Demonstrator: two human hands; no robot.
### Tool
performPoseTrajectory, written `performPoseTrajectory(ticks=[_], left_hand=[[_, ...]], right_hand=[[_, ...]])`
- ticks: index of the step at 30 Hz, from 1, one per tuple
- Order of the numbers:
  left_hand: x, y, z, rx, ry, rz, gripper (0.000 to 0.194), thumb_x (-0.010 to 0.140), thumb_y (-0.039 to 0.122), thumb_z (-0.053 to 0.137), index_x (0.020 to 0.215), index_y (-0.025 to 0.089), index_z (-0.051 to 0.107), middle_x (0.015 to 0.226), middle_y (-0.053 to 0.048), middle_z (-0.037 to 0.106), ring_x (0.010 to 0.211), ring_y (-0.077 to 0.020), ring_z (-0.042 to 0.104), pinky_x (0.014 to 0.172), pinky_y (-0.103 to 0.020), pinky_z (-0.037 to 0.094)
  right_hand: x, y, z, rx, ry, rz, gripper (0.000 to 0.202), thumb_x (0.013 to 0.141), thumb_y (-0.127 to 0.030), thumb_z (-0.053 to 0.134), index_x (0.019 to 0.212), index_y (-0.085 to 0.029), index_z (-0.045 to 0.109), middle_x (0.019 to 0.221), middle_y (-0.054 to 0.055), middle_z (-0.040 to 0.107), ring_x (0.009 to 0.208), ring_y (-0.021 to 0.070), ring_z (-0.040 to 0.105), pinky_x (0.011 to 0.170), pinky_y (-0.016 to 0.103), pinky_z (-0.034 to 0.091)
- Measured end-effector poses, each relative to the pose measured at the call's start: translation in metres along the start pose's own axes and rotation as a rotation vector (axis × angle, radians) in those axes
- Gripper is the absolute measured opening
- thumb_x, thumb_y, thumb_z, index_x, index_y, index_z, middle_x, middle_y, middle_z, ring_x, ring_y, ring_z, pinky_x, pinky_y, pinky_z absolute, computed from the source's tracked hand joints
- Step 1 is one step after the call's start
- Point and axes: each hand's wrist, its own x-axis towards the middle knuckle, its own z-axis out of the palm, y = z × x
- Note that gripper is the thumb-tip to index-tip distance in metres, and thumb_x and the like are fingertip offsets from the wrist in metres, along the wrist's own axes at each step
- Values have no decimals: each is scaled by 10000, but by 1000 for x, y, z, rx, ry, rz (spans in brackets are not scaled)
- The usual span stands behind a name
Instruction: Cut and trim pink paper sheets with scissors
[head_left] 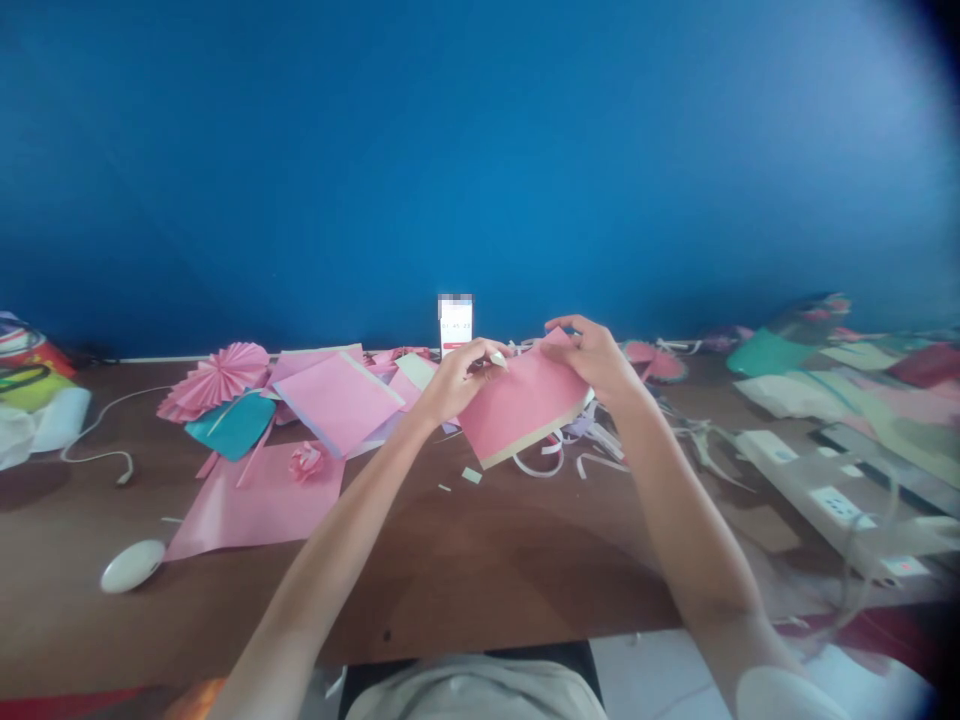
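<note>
A pink sheet of paper (pixel 521 400) with a pale yellow strip along its lower edge is held up over the table. My left hand (pixel 461 380) pinches its left side, with a small pale thing by the thumb that I cannot make out. My right hand (pixel 592 358) grips the top right corner, thumb in front and fingers partly behind. Below the sheet lie curled white paper strips (pixel 540 458) and a small pale green scrap (pixel 472 475). Behind my hands a lit phone (pixel 456 325) stands upright.
Left on the brown table (pixel 480 570) are a pleated pink paper fan (pixel 225 375), a teal paper piece (pixel 232 425), pink sheets (pixel 337 400), a paper flower (pixel 306 462) and a white oval object (pixel 133 567). Right are a power strip (pixel 840 505) with cables and coloured papers (pixel 772 352).
</note>
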Motion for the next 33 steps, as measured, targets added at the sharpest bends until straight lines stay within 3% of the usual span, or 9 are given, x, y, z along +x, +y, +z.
performPoseTrajectory(ticks=[9, 24, 33], left_hand=[[-1, 3, 2, -69, -29, -52, 182, 903, 353, 558, 868, 176, 586, 1156, -104, 670, 1138, -233, 594, 927, -378, 469], [-2, -1, 3, -140, -42, -5, 174, 908, 337, 549, 899, 175, 611, 1102, -103, 690, 1046, -227, 633, 852, -367, 500], [0, -6, 5, -118, -61, -3, 157, 916, 313, 532, 872, 172, 585, 1104, -104, 690, 1056, -228, 632, 877, -375, 487]], right_hand=[[1, 5, -3, 25, -56, 22, 524, 578, -378, 810, 1044, -227, 623, 804, 58, 713, 627, 226, 639, 508, 330, 474], [6, 12, -6, -4, -163, 58, 535, 643, -402, 790, 1122, -247, 611, 849, 50, 733, 707, 231, 676, 567, 326, 513], [12, 17, -5, -103, -141, 97, 525, 644, -395, 783, 1120, -228, 638, 786, 36, 698, 664, 190, 645, 540, 274, 461]])
